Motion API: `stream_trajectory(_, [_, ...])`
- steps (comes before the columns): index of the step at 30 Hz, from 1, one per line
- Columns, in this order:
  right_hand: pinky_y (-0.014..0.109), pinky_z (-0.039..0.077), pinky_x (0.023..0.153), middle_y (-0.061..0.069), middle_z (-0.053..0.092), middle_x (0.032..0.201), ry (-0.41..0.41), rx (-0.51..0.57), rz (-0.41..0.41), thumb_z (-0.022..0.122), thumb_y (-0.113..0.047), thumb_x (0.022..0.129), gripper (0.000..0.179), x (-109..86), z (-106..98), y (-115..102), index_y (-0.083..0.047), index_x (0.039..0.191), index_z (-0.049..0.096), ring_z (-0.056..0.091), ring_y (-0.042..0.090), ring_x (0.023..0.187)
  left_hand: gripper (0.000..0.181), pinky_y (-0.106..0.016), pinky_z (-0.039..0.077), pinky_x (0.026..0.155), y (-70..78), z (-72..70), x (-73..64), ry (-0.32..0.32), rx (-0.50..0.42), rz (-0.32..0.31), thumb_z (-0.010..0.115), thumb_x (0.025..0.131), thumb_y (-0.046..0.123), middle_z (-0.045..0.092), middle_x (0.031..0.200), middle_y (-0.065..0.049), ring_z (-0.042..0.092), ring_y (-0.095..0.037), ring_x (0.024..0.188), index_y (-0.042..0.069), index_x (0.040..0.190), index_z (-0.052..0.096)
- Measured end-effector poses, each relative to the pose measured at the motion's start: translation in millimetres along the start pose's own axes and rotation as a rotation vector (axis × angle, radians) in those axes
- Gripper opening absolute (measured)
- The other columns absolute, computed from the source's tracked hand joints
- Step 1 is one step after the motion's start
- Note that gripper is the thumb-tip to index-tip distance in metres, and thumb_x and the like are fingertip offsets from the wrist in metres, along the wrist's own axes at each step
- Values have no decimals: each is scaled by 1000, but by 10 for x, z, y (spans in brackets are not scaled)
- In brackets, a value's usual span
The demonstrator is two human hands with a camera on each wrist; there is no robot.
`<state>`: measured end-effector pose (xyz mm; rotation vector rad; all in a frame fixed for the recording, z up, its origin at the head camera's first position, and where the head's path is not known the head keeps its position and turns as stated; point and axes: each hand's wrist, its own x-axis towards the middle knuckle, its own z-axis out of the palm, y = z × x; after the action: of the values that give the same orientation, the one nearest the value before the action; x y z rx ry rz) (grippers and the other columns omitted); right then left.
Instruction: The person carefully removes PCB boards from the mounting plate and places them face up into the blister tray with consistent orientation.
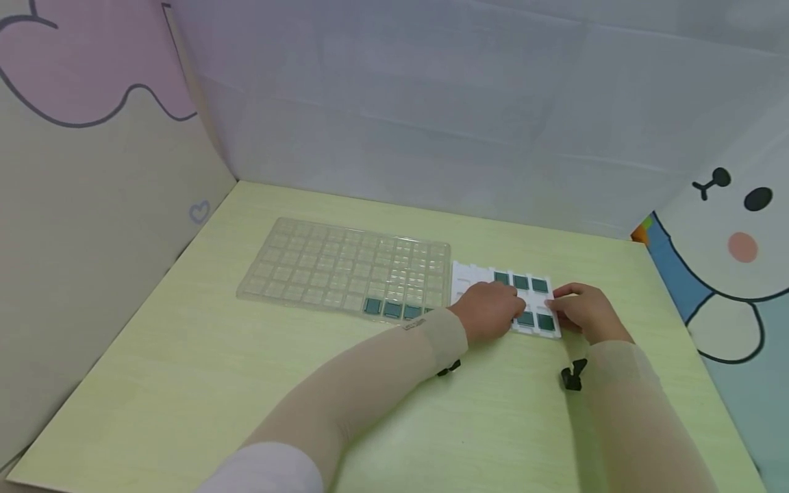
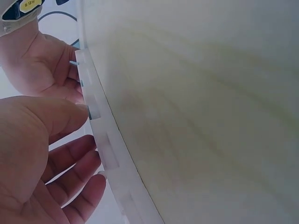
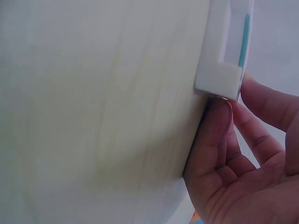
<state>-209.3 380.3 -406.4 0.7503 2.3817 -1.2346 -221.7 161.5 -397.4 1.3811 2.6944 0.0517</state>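
Touching the right hand, a white tray extends under the left hand.

Head view: moderate, diffuse light, fairly even; faint violet cast on the far wall. Small glare spots mark the right part of the clear tray. A soft shadow lies on the table just left of the right sleeve. Fine detail is soft. Wrist views: dimmer, greyish, hazy, with diffuse shadows across the table.
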Motion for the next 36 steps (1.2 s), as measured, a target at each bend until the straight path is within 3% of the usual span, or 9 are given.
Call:
stream_trajectory(11, [30,51,76,21,51,133,-17,2,-19,65,-23,103,49,19,-4,15,-2,145,50,55,29,99,18,-24,51,81,23,23,37,1,56,-20,57,106,19,61,103,11,56,-7,92,26,115,71])
stream_trajectory(27, [32,49,77,20,50,133,-12,5,4,65,-23,102,49,4,0,-4,-3,145,50,54,29,99,22,-25,52,82,32,31,72,-13,67,-21,58,105,19,64,108,10,57,-9,94,26,123,71])
stream_trajectory(36, [31,50,75,20,51,131,-11,8,-4,65,-23,103,49,0,-2,-7,-2,144,50,55,29,98,20,-25,53,80,29,40,82,1,62,-29,58,105,19,64,105,10,58,-8,93,25,119,70])
